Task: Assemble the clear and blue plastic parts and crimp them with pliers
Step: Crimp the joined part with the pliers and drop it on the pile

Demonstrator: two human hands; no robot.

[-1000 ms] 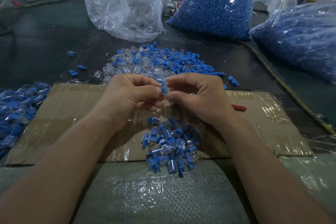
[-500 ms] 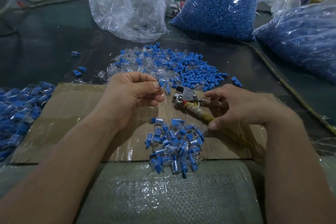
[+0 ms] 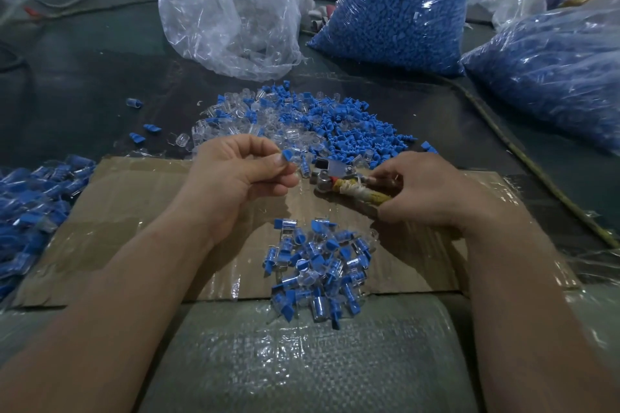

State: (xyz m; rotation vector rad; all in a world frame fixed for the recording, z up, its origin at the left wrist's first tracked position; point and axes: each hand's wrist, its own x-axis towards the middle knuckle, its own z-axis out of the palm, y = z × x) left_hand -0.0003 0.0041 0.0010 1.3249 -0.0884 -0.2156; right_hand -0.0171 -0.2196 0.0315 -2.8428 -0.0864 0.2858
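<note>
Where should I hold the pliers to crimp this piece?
Grip the pliers by the wrapped handles, coming from the right, as your right hand does: the metal head points left toward the piece pinched in your left hand.

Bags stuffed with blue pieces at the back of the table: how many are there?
2. One blue-filled bag stands upright at the back, right of the clear bag; the second blue-filled bag lies at the right edge, partly cut off. More may be out of frame.
</note>
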